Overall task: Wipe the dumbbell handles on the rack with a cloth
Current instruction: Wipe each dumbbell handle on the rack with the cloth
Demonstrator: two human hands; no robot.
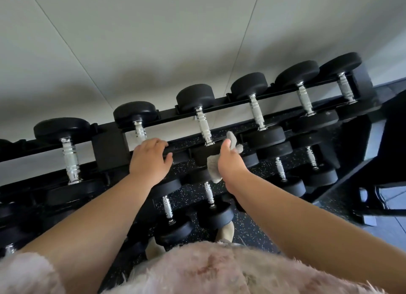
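Right hand (230, 161) bunches the limp grey cloth (213, 169), which should wrap easily round the rigid ribbed chrome dumbbell handle (204, 126); left hand (150, 158) curls over the black metal rack (107, 147).

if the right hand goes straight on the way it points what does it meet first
Probably the lower end of the chrome dumbbell handle just ahead of the right hand and its cloth, though depth is unclear and the rack's front rail may come first.
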